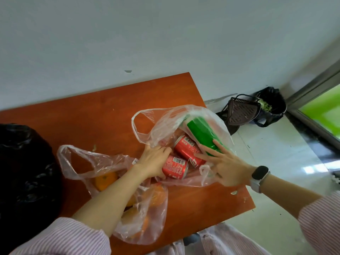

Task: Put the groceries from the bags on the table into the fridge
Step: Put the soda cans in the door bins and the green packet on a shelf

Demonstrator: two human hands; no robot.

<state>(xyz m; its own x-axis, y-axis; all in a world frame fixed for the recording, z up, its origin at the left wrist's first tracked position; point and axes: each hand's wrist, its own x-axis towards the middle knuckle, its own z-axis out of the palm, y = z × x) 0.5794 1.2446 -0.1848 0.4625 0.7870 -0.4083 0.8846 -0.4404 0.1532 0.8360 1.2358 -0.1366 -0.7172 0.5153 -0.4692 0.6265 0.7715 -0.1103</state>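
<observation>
The right hand (225, 166) lays spread fingers on the green can (202, 136) without enclosing it, while the left hand (153, 159) curls over the nearer red can (175, 167); whether it truly grasps cannot be told. Both cans and a second red can (189, 150) lie in the clear bag (165, 124) at 3 o'clock on the table (92, 115). Risk: a can lifted through slack film may snag and roll toward the table's 4 o'clock edge, or drag the bag of oranges (139, 214) at 6 o'clock.
</observation>
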